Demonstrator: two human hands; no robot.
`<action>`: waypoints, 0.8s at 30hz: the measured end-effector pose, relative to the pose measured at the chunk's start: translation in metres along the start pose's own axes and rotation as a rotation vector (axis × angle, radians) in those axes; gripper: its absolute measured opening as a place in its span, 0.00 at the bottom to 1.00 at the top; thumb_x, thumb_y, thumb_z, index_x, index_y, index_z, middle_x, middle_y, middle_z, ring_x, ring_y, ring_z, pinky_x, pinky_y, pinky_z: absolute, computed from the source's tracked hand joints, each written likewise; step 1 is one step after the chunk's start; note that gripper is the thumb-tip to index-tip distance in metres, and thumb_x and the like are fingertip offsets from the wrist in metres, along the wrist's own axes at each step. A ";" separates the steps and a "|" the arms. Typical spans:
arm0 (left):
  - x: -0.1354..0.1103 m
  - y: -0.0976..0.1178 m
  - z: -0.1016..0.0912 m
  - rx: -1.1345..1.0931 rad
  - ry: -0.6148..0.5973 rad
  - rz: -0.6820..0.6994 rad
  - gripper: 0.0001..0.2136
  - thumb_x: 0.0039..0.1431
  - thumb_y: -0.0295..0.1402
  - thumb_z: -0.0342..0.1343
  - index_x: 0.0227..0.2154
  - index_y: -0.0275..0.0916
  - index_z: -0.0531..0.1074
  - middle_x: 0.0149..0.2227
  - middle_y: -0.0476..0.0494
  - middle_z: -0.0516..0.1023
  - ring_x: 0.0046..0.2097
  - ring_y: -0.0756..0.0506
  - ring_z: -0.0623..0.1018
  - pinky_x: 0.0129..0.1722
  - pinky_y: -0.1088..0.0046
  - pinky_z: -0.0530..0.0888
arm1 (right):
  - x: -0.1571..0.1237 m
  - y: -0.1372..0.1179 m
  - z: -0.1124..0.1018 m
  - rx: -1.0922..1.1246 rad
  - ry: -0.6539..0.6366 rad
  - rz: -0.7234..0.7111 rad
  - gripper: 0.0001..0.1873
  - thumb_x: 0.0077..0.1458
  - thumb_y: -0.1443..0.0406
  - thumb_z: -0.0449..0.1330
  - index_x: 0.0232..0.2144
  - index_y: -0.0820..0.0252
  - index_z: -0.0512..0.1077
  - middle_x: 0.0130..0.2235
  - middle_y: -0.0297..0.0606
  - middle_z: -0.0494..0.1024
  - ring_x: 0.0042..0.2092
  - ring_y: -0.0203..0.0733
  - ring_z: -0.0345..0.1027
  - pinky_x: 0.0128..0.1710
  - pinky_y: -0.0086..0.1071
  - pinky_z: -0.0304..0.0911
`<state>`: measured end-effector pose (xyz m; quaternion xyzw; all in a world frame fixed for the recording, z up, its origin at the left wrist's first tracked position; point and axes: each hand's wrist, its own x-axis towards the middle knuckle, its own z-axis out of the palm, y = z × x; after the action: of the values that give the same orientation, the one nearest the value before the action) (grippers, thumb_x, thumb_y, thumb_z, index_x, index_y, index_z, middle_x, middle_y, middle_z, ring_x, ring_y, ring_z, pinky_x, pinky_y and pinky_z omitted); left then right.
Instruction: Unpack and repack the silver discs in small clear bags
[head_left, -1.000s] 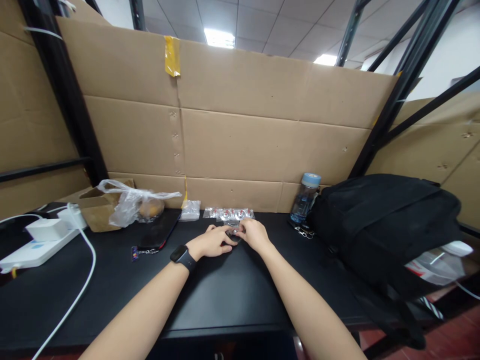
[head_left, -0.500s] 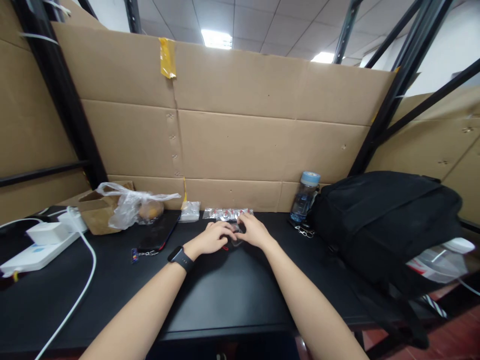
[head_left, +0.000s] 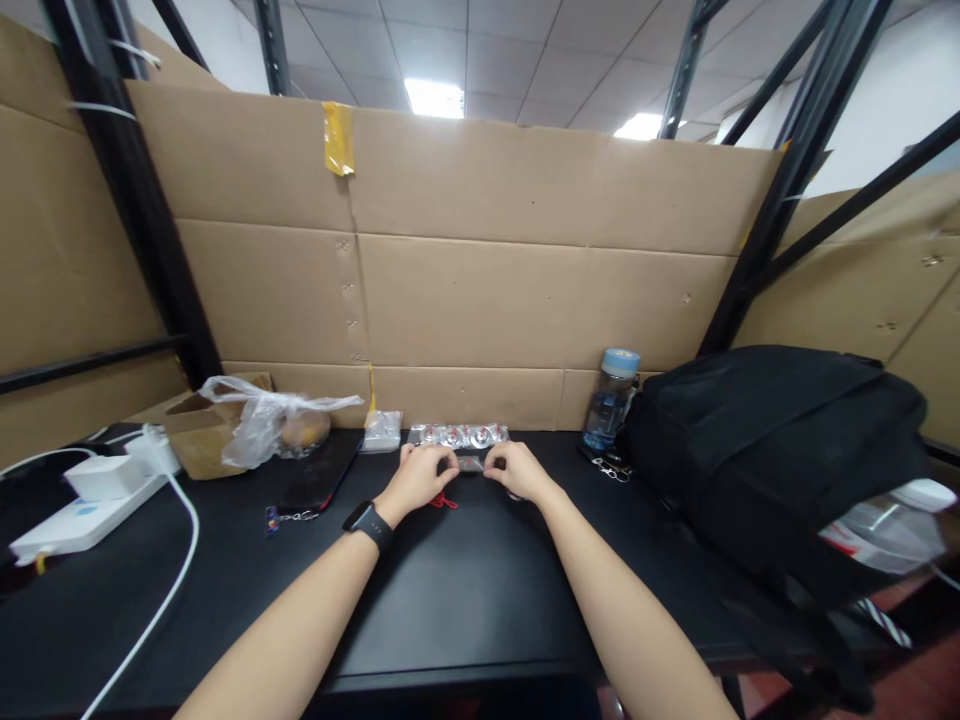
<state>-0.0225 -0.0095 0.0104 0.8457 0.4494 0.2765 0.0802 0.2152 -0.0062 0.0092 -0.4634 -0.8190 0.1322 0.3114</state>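
Observation:
My left hand [head_left: 421, 478], with a dark watch [head_left: 367, 524] on its wrist, pinches the left end of a small clear plastic bag [head_left: 470, 464]. At the bag's other end, the thumb and forefinger of my right hand [head_left: 520, 470] are pinched together. What the bag contains is too small to make out. A red cord [head_left: 444, 501] lies on the table below my left fingers. Just beyond the hands runs a row of clear packets [head_left: 457, 435] holding round silvery pieces with red marks.
Leftward lie a dark pouch [head_left: 319, 475], a clear packet [head_left: 382, 431], a tied plastic bag [head_left: 259, 430], a cardboard box [head_left: 199, 440] and a white power strip [head_left: 90, 520]. A water bottle [head_left: 609, 400] and black backpack [head_left: 772, 450] stand right. Cardboard [head_left: 465, 300] walls the back.
My hands have moved apart, baring the small clear bag between them. More of the red cord and the row of packets shows. The view has tilted up slightly.

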 end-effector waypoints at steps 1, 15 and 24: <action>0.001 -0.001 0.000 -0.017 -0.003 -0.032 0.07 0.62 0.38 0.56 0.34 0.43 0.76 0.39 0.47 0.83 0.45 0.42 0.78 0.51 0.62 0.61 | 0.000 0.002 0.000 0.045 0.012 0.037 0.01 0.49 0.70 0.67 0.27 0.60 0.79 0.31 0.36 0.81 0.34 0.38 0.72 0.39 0.29 0.63; 0.006 0.011 0.011 -0.094 0.048 -0.202 0.05 0.62 0.35 0.56 0.41 0.45 0.72 0.33 0.50 0.84 0.43 0.42 0.80 0.49 0.63 0.58 | -0.001 0.012 0.009 0.213 0.050 0.254 0.11 0.48 0.71 0.63 0.36 0.58 0.78 0.26 0.32 0.80 0.28 0.36 0.71 0.32 0.26 0.62; 0.003 0.008 0.019 0.063 -0.010 -0.088 0.14 0.64 0.47 0.52 0.40 0.48 0.79 0.56 0.42 0.73 0.60 0.34 0.66 0.55 0.51 0.59 | -0.007 -0.008 0.010 -0.187 -0.078 0.067 0.16 0.43 0.67 0.68 0.39 0.56 0.81 0.42 0.39 0.80 0.45 0.45 0.72 0.47 0.31 0.64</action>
<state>-0.0050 -0.0101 -0.0013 0.8287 0.4941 0.2540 0.0679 0.2056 -0.0157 0.0026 -0.5122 -0.8234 0.0834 0.2298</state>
